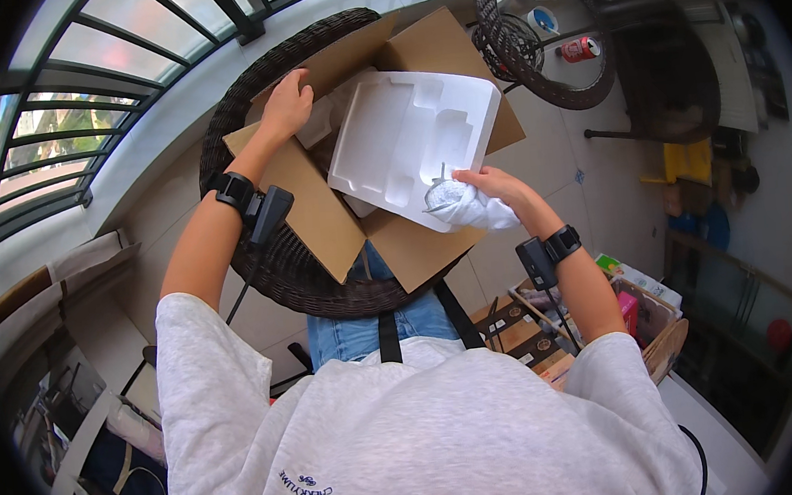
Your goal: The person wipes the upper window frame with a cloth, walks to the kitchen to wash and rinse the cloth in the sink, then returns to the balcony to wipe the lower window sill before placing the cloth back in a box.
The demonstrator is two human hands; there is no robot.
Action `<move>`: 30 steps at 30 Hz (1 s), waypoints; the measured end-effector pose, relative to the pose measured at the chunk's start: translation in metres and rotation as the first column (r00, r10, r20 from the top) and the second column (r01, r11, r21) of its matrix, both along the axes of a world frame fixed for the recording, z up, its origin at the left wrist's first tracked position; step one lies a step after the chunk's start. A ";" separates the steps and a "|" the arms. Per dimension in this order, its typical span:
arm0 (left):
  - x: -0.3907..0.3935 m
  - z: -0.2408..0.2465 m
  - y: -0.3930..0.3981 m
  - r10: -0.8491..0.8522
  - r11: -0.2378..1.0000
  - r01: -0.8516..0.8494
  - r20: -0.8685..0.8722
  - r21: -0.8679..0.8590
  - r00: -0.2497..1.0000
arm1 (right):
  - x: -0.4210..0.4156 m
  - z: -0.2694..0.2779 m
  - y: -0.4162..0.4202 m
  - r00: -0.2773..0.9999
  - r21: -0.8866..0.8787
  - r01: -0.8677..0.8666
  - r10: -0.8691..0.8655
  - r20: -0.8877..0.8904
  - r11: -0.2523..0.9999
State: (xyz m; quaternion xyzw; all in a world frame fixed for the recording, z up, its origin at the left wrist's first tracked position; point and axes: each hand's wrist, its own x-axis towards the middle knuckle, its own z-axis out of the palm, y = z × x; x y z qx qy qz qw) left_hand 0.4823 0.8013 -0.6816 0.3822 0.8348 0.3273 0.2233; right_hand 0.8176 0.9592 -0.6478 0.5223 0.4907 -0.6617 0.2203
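Note:
An open cardboard box (310, 216) with its flaps spread stands on a round dark wicker seat (304, 272). A white molded foam tray (387, 129) with shaped recesses rests tilted over the opening. My right hand (492, 184) grips a white wrapped bundle (473, 206) above the tray's near right corner. A thin grey part sticks out of the wrapping; what it belongs to is hidden. My left hand (291, 106) is at the box's far left flap, fingers partly curled. Whether it grips the flap edge is unclear. Pale wrapping shows inside the box beneath the tray.
A wicker-rimmed round table (583, 96) with a red can (579, 49) stands far right. Cartons and a filled wooden crate (660, 328) sit near my right elbow. Barred windows (110, 67) run along the left wall. Cables hang from both wrist devices.

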 end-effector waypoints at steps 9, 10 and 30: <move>-0.005 -0.006 -0.002 -0.027 0.999 0.022 0.130 0.039 0.991 | 0.039 -0.006 -0.076 0.920 -0.022 0.373 -0.373 -0.121 0.928; -0.006 -0.008 -0.003 -0.034 0.999 0.027 0.148 0.045 0.988 | 0.044 -0.013 -0.080 0.900 -0.088 0.390 -0.399 -0.173 0.917; 0.077 -0.011 -0.018 -0.633 0.612 0.445 -0.068 -0.653 0.771 | 0.002 -0.083 -0.111 0.889 -0.445 0.370 -0.450 -0.085 0.815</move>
